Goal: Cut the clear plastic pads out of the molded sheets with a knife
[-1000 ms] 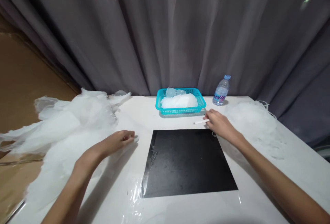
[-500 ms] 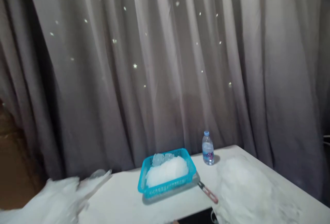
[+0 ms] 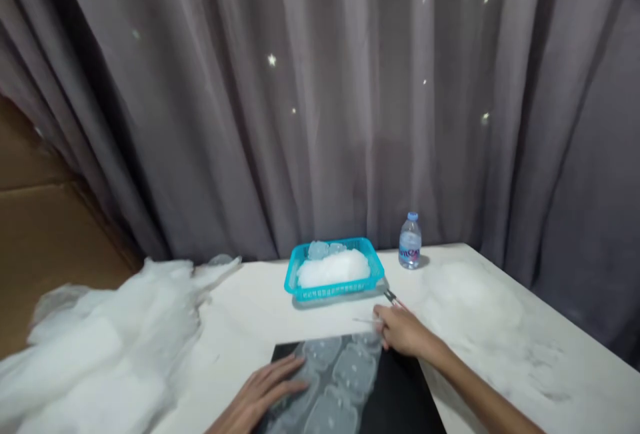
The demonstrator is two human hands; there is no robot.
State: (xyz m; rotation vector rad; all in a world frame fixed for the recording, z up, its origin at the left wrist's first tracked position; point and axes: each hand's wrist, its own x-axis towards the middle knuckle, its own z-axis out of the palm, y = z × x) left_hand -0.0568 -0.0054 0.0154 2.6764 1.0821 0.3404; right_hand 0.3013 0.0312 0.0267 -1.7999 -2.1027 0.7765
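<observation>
Below the basket, a black board [image 3: 400, 387] lies on the table with a translucent moulded plastic sheet [image 3: 353, 371] of rounded shapes over it. My left hand [image 3: 267, 387] rests flat on the sheet's left side, fingers stretched out. At the sheet's upper right, my right hand [image 3: 400, 329] has its fingers curled closed. A thin pale strip [image 3: 367, 321] sticks out leftward from those fingers; its kind is unclear. Just beyond them lies a pink-handled cutting tool [image 3: 393, 297], its lower end hidden by the hand.
A blue basket [image 3: 335, 291] holds white fluffy material [image 3: 335, 269] and clear plastic pieces [image 3: 325, 249]. Right of it stands a water bottle [image 3: 411, 244]. White bundles lie left [image 3: 125, 341] and right [image 3: 473, 304]. A cardboard box [image 3: 50, 241] is at left, a grey curtain [image 3: 325, 121] behind.
My view has tilted down, so the basket and bottle appear higher. Both hands and the plastic sheet have come into view over the black board; before, only the board's edge and a fingertip showed.
</observation>
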